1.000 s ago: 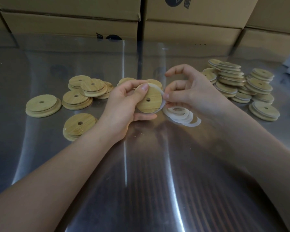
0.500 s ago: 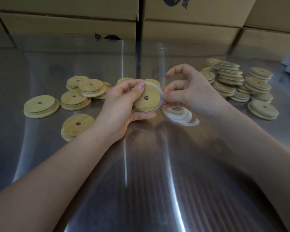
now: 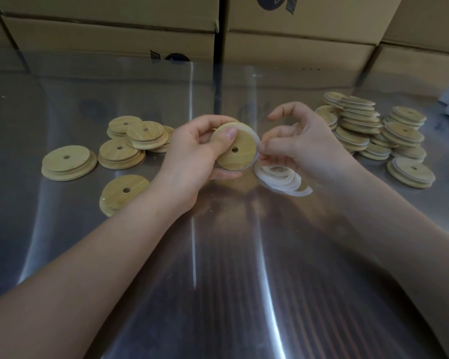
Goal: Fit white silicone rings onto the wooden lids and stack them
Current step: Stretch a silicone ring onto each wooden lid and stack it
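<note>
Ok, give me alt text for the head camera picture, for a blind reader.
A left hand holds a wooden lid while the right hand pinches a white ring onto its rim. Loose rings lie below on the metal table, with bare lids left and ringed stacks right.

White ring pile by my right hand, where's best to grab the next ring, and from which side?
I'd pinch the outermost ring by its free arc, which juts from the pile toward the near right. Come in low from that side: the band is thin, flat on the table, and overlapped elsewhere.
</note>
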The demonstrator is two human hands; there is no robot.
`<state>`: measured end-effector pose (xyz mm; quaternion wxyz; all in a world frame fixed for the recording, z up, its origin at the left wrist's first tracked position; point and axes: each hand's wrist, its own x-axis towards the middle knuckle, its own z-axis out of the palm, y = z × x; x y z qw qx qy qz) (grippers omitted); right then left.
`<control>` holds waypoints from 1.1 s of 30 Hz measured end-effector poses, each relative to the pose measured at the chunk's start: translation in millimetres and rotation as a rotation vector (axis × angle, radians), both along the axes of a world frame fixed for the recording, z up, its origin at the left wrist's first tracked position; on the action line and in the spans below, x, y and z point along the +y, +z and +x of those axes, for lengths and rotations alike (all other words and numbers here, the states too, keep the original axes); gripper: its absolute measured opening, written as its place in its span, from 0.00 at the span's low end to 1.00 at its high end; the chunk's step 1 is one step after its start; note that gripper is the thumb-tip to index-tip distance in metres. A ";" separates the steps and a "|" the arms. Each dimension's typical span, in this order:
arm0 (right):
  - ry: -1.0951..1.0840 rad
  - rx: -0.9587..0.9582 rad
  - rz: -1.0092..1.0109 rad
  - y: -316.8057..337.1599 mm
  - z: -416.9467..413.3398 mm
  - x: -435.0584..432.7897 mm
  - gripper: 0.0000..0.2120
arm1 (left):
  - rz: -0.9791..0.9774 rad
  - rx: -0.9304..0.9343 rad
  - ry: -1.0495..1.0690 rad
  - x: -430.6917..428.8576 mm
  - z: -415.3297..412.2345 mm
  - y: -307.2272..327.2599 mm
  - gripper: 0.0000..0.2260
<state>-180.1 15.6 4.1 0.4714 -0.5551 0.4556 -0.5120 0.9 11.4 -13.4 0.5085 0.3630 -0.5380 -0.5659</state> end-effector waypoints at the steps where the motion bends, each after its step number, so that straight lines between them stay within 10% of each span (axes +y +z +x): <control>1: 0.007 0.010 -0.008 -0.7 0.3 0.2 0.21 | -0.013 -0.006 0.001 0.2 0.5 -0.7 0.05; 33: 0.114 0.204 -0.044 -3.4 4.3 1.8 0.09 | 0.108 0.091 0.005 3.9 -0.7 -1.9 0.09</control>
